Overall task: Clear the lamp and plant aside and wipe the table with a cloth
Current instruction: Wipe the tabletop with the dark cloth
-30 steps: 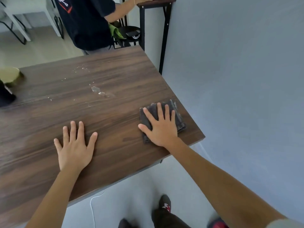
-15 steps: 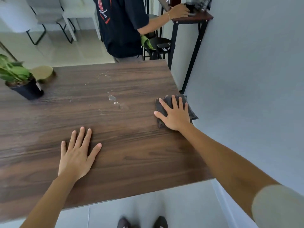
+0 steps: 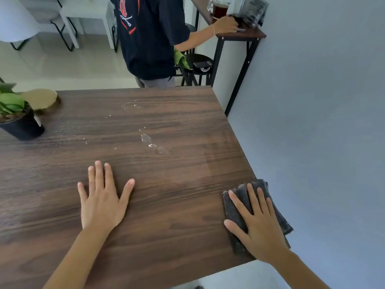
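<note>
The right hand [image 3: 260, 226] lies flat with straight fingers on the dark cloth [image 3: 235, 207], pressing it on the table [image 3: 177, 205] at the right edge, near the front corner. The left hand [image 3: 102, 201] rests flat on the wood, fingers spread, holding nothing. Water drops [image 3: 145, 138] sit in the middle of the table. The plant [image 3: 16, 115] stands at the far left, with the lamp base [image 3: 40, 99] just behind it.
</note>
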### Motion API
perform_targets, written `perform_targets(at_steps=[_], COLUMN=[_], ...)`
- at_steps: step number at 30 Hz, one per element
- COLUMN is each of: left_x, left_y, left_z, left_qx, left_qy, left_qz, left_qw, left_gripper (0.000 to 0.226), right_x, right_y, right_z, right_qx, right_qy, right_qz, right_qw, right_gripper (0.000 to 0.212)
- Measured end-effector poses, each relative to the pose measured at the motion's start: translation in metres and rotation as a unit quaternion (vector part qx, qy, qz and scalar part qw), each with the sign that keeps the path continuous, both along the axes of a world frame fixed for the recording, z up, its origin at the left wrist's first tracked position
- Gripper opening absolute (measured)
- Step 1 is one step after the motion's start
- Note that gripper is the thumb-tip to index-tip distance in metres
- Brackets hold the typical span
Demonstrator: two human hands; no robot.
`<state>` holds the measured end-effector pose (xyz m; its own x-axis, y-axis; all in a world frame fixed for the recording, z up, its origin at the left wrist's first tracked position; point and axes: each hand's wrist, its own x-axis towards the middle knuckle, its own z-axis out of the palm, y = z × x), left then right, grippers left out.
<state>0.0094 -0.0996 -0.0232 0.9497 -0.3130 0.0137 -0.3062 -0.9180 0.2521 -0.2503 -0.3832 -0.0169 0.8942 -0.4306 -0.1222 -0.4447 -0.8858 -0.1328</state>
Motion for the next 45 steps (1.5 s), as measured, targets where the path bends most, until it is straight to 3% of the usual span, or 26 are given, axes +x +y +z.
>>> perform_targets(at_steps=[7,10,13,20,22,25,30,33,38,42,45], left_x=[0.005,0.005,0.002,0.003,0.005,0.006,0.005,0.005,0.01,0.031,0.037], left_y=[-0.002,-0.003,0.0,0.001,-0.001,-0.003,-0.004,-0.003,0.018,0.046,0.047], left_z=[-0.006,-0.006,-0.005,-0.008,-0.007,-0.007,-0.005,-0.003,0.004,0.002,-0.003], left_qx=[0.042,0.047,0.052,0.049,0.049,0.052,0.065,0.058,-0.029,0.025,0.048], left_qy=[-0.006,-0.004,-0.001,-0.004,-0.005,-0.004,0.004,0.021,0.053,0.019,0.006], left_qz=[0.001,0.0,0.0,0.002,0.004,0.004,0.008,0.007,-0.005,0.064,0.077], left_qw=[0.999,0.999,0.999,0.999,0.999,0.999,0.998,0.998,0.998,0.997,0.996], left_gripper=[0.097,0.095,0.095,0.095,0.094,0.092,0.09,0.09,0.09,0.093,0.091], right_x=[0.205,0.255,0.228,0.024,0.031,0.102,0.268,0.307,0.214,0.105,0.128], right_y=[-0.083,-0.105,-0.094,-0.021,-0.028,-0.058,-0.114,-0.118,-0.048,0.03,0.006], right_z=[0.006,0.005,0.002,0.0,0.003,0.008,0.001,0.002,-0.002,0.004,0.006], right_qx=[-0.01,-0.005,-0.005,0.021,0.015,0.012,0.003,0.018,0.035,0.039,0.006], right_qy=[0.017,0.037,0.026,0.002,0.014,0.005,0.016,0.044,0.018,0.034,0.046], right_qz=[-0.035,-0.033,-0.02,-0.003,0.011,0.033,-0.021,-0.052,0.024,0.123,0.142], right_qw=[0.999,0.999,0.999,1.0,1.0,0.999,1.0,0.998,0.999,0.991,0.989], right_gripper=[0.076,0.077,0.08,0.074,0.075,0.078,0.084,0.082,0.079,0.074,0.074])
